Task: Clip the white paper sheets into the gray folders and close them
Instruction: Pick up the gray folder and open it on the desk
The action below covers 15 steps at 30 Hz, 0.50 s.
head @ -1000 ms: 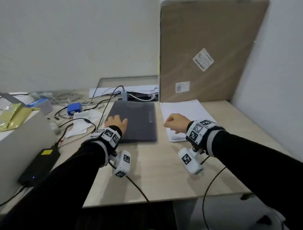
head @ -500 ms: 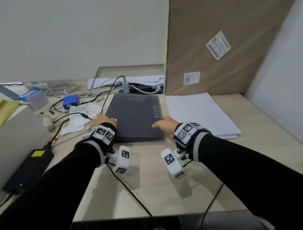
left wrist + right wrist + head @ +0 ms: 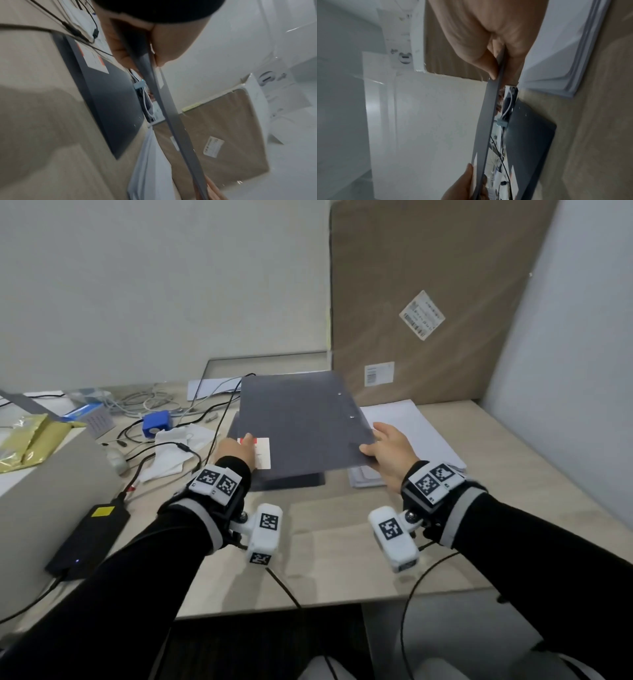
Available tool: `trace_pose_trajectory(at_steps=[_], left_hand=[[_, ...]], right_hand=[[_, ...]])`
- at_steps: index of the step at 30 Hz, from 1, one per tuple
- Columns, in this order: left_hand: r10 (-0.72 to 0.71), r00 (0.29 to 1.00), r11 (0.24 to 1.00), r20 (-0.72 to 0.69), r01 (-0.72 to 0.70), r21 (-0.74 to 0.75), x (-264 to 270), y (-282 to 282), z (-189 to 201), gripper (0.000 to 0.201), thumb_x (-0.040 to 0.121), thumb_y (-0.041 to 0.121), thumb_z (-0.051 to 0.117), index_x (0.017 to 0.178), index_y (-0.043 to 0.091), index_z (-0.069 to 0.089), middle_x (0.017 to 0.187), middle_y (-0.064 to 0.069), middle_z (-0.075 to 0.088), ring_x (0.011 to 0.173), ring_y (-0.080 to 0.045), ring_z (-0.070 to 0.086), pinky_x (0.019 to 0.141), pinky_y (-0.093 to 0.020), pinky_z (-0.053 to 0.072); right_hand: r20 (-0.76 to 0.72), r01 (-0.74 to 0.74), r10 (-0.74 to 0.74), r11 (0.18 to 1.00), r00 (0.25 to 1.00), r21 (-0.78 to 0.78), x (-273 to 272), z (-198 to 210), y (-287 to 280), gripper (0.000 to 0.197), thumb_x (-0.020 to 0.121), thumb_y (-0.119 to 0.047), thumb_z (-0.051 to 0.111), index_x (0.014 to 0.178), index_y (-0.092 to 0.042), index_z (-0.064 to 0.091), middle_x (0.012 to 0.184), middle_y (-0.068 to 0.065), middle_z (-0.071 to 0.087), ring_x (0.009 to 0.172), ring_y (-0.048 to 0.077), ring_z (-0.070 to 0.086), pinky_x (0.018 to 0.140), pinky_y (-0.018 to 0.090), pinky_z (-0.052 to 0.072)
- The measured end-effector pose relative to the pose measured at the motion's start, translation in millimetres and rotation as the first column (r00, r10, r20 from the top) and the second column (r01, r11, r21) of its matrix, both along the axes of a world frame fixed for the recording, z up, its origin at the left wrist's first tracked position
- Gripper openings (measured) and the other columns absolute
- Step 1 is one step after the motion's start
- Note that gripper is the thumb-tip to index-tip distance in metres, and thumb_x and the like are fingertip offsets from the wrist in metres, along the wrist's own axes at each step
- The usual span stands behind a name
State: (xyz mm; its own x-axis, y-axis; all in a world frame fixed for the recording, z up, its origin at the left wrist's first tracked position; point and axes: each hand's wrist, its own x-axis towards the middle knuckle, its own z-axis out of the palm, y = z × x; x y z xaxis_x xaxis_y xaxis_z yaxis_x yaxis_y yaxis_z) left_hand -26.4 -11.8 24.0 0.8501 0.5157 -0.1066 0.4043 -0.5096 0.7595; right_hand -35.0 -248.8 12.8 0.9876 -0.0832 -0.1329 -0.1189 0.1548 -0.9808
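Note:
I hold one gray folder [image 3: 298,422] lifted and tilted above the stack of gray folders [image 3: 291,480] lying on the desk. My left hand [image 3: 245,441] pinches its near left corner, by a white and red label [image 3: 262,451]. My right hand [image 3: 371,441] grips the near right corner. In the left wrist view the lifted folder [image 3: 164,108] shows edge-on between thumb and fingers, over the stack [image 3: 109,101]. The right wrist view shows the same folder [image 3: 486,121] pinched, thumb on top. White paper sheets [image 3: 411,426] lie in a pile to the right of the stack.
A large cardboard box [image 3: 428,302] leans against the wall behind the desk. To the left lie tangled cables, a blue box [image 3: 156,422], a white cloth [image 3: 178,450], a black power adapter [image 3: 89,537] and a gray box [image 3: 44,491]. Bare desk [image 3: 325,542] lies in front.
My right hand moved from the paper pile to the folder's right corner. Both hands then took hold of the top folder and raised it off the stack.

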Motion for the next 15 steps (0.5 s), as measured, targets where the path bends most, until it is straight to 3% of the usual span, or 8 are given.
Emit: trace_pose_trajectory(at_steps=[4, 6, 8, 11, 13, 15], left_hand=[[-0.053, 0.996, 0.989, 0.074, 0.062, -0.134, -24.8, -51.2, 6.6, 0.052, 0.097, 0.033, 0.039, 0.126, -0.01, 0.046, 0.133, -0.022, 0.053, 0.123, -0.035, 0.051, 0.1, -0.037, 0.039], [-0.108, 0.987, 0.969, 0.121, 0.132, -0.207, -38.0, -86.4, 7.6, 0.044, 0.097, 0.031, 0.04, 0.118, -0.006, 0.047, 0.132, -0.021, 0.054, 0.121, -0.035, 0.053, 0.101, -0.037, 0.04], [-0.164, 0.974, 0.94, 0.154, 0.201, -0.275, -51.2, -124.4, 8.3, 0.046, 0.097, 0.03, 0.041, 0.122, -0.008, 0.045, 0.129, -0.021, 0.056, 0.118, -0.036, 0.054, 0.099, -0.037, 0.041], [-0.269, 0.947, 0.886, 0.175, 0.314, -0.341, -66.6, -179.7, -1.3, 0.039, 0.098, 0.026, 0.041, 0.118, -0.007, 0.044, 0.125, -0.022, 0.057, 0.115, -0.033, 0.056, 0.096, -0.036, 0.042], [-0.365, 0.919, 0.855, 0.147, 0.394, -0.338, -78.9, -211.1, -9.0, 0.031, 0.098, 0.026, 0.041, 0.108, -0.003, 0.042, 0.114, -0.018, 0.059, 0.104, -0.028, 0.057, 0.085, -0.03, 0.042], [-0.473, 0.875, 0.811, 0.108, 0.48, -0.334, -91.1, -236.1, -21.9, 0.024, 0.098, 0.023, 0.044, 0.102, 0.001, 0.041, 0.094, -0.01, 0.055, 0.093, -0.019, 0.051, 0.07, -0.023, 0.042]], right_hand=[[0.019, 0.049, -0.05, 0.998, 0.999, 0.05, -28.7, 4.4, -56.4, 0.056, 0.084, 0.013, 0.05, 0.138, 0.003, 0.04, 0.134, 0.014, 0.056, 0.108, 0.026, 0.061, 0.08, 0.027, 0.056], [0.018, 0.077, -0.078, 0.997, 0.997, 0.029, -49.4, 4.6, -88.5, 0.045, 0.084, 0.011, 0.052, 0.129, 0.003, 0.052, 0.121, 0.015, 0.063, 0.094, 0.024, 0.065, 0.07, 0.023, 0.057], [0.033, 0.124, -0.124, 0.992, 0.992, 0.007, -72.1, 3.9, -123.0, 0.039, 0.084, 0.012, 0.052, 0.121, 0.001, 0.058, 0.111, 0.014, 0.066, 0.085, 0.021, 0.066, 0.065, 0.021, 0.056], [0.072, 0.229, -0.225, 0.973, 0.972, -0.041, -107.1, -1.7, -174.5, 0.036, 0.084, 0.014, 0.05, 0.105, -0.012, 0.065, 0.087, 0.0, 0.073, 0.067, 0.009, 0.07, 0.057, 0.019, 0.056], [0.086, 0.293, -0.284, 0.949, 0.955, -0.119, -127.3, -8.8, -205.3, 0.04, 0.084, 0.015, 0.05, 0.105, -0.016, 0.066, 0.083, -0.005, 0.074, 0.072, 0.008, 0.07, 0.065, 0.021, 0.056], [0.105, 0.359, -0.343, 0.904, 0.933, -0.231, -145.7, -18.2, -234.1, 0.046, 0.082, 0.015, 0.052, 0.117, -0.013, 0.064, 0.099, 0.004, 0.072, 0.09, 0.019, 0.067, 0.084, 0.032, 0.054]])
